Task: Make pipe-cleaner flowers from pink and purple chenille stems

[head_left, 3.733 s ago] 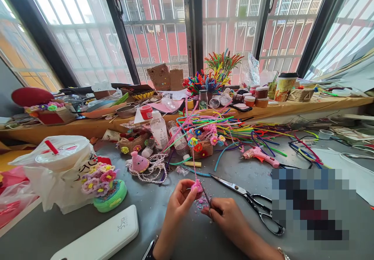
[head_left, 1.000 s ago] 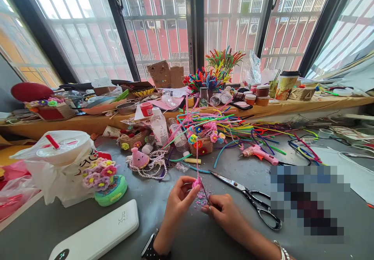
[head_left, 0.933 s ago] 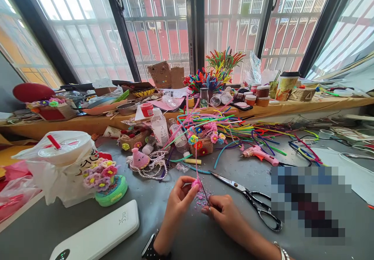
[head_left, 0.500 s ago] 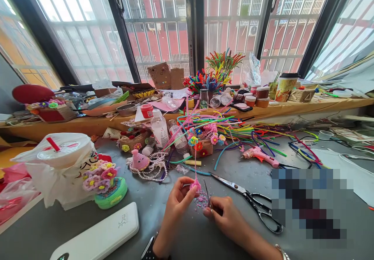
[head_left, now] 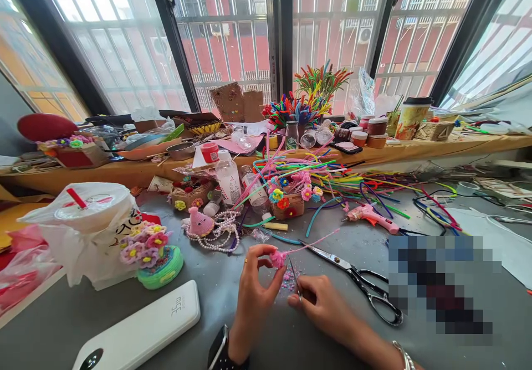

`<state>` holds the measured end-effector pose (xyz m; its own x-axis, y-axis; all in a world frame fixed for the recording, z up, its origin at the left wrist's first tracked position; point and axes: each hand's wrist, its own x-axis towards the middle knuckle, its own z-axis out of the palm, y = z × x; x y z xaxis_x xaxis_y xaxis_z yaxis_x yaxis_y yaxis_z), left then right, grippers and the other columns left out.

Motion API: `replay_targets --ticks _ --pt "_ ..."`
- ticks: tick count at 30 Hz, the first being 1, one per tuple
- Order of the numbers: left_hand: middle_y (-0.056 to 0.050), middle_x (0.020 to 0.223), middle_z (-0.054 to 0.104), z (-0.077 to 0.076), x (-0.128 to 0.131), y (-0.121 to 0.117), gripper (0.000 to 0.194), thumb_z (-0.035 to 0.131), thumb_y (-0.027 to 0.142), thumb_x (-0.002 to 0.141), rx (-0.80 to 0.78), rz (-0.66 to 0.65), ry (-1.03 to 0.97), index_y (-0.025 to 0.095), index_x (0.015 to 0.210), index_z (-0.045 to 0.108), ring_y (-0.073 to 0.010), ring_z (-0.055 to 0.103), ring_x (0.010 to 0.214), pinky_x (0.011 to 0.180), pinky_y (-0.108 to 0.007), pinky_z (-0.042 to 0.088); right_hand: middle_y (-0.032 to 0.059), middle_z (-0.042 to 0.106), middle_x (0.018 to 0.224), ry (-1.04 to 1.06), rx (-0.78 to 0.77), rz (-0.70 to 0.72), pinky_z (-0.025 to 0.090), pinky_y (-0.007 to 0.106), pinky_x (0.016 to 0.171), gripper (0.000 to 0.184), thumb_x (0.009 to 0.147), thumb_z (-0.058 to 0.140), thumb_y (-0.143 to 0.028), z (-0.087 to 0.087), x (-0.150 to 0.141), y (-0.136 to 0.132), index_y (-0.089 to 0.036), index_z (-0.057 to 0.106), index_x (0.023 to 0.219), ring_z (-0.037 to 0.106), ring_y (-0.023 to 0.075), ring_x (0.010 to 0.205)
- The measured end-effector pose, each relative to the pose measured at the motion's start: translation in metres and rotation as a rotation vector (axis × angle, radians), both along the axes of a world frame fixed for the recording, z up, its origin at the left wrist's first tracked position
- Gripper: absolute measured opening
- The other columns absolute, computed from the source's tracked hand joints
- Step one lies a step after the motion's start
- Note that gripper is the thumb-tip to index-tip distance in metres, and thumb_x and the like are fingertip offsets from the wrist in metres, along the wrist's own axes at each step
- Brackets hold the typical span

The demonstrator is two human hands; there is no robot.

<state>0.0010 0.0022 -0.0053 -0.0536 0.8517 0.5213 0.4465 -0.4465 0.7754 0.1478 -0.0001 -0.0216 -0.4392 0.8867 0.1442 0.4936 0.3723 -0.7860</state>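
Left hand [head_left: 258, 289], bottom centre, pinches a pink fuzzy piece [head_left: 277, 258] between thumb and fingertips; its thin pink stem [head_left: 313, 242] points to the upper right. Right hand [head_left: 318, 301], just beside, has fingers closed round a thin-bladed tool [head_left: 296, 281]; tip is up near the pink piece, contact can't tell.

Pink and purple clippings [head_left: 291, 281] lie below and behind the hands on the grey table [head_left: 220, 287]. In the way: large scissors [head_left: 343, 266] just right of the right hand, blade end under the stem's line of view. Pixelated block hides the lower right. Pink glue gun [head_left: 369, 216] right of centre; loose pipe cleaners [head_left: 349, 179] heaped at centre and right. White power bank [head_left: 141, 325] lower left. Pink knitted cone figure [head_left: 200, 223] and bead strings [head_left: 218, 240] left of centre, touching.

Containers: plastic bag [head_left: 89, 265] at left holds a lidded cup [head_left: 100, 201] with red straw. Green base [head_left: 166, 267] beside it bears pink and purple flowers. Small basket [head_left: 300, 203] at centre has colourful flowers at its rim; woven basket [head_left: 193, 198] further left, contents unclear. Clear bottle [head_left: 228, 179] upright near it. On the sill: glass bottle [head_left: 291, 137], capped jars [head_left: 377, 127], black-lidded cup [head_left: 411, 119] upper right, metal pan [head_left: 182, 151] upper left, contents unclear.
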Motion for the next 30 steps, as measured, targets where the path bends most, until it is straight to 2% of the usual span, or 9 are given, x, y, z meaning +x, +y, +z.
replay_targets --ticks 6,11,17,22,26,30 --pt "-0.004 0.09 0.051 -0.002 0.0 0.001 0.025 0.053 0.014 0.071 0.042 -0.005 0.047 0.02 0.094 0.046 -0.0155 0.053 0.08 0.067 -0.029 0.047 -0.0065 0.031 0.047 -0.005 -0.01 0.01 0.018 0.019 0.044 0.04 0.074 0.046 -0.048 -0.002 -0.001 0.001 -0.016 0.037 0.052 0.029 0.0064 0.046" --pt "-0.004 0.089 0.051 0.003 0.001 -0.001 0.022 0.055 0.013 0.069 0.005 -0.078 -0.032 0.02 0.09 0.051 -0.0172 0.051 0.083 0.069 -0.028 0.046 -0.0062 0.029 0.046 0.036 0.002 -0.037 0.018 0.02 0.042 0.043 0.075 0.044 -0.048 -0.003 -0.001 0.002 -0.016 0.033 0.048 0.027 0.0064 0.045" --pt "-0.006 0.089 0.054 0.014 0.004 -0.003 0.023 0.06 0.026 0.067 -0.259 -0.211 -0.394 0.017 0.088 0.055 -0.0188 0.052 0.085 0.073 -0.028 0.045 -0.0058 0.032 0.044 0.034 0.021 -0.1 0.019 0.02 0.042 0.041 0.075 0.046 -0.043 -0.001 -0.001 0.003 -0.016 0.037 0.046 0.029 0.0067 0.044" --pt "0.0 0.067 0.054 0.013 0.004 0.001 0.029 0.051 0.042 0.072 -0.542 -0.301 -0.64 0.015 0.081 0.054 -0.012 0.054 0.059 0.054 -0.023 0.046 -0.0047 0.039 0.046 -0.032 0.084 -0.155 0.02 0.02 0.044 0.035 0.073 0.05 -0.038 -0.003 0.0 0.001 -0.015 0.043 0.048 0.032 0.0075 0.045" --pt "-0.001 0.061 0.057 0.011 0.002 0.005 0.034 0.054 0.047 0.067 -0.708 -0.426 -0.75 0.014 0.073 0.054 -0.0127 0.056 0.056 0.049 -0.021 0.043 -0.0039 0.043 0.046 -0.058 0.112 -0.206 0.021 0.02 0.044 0.033 0.073 0.05 -0.036 -0.003 0.002 0.001 -0.016 0.045 0.049 0.034 0.008 0.045" --pt "-0.002 0.057 0.058 0.006 0.002 0.008 0.033 0.06 0.046 0.062 -0.731 -0.453 -0.76 0.013 0.069 0.057 -0.0119 0.055 0.053 0.049 -0.02 0.04 -0.0033 0.045 0.046 -0.075 0.13 -0.194 0.021 0.02 0.044 0.034 0.075 0.048 -0.038 -0.004 0.002 0.002 -0.016 0.047 0.05 0.035 0.0085 0.044"
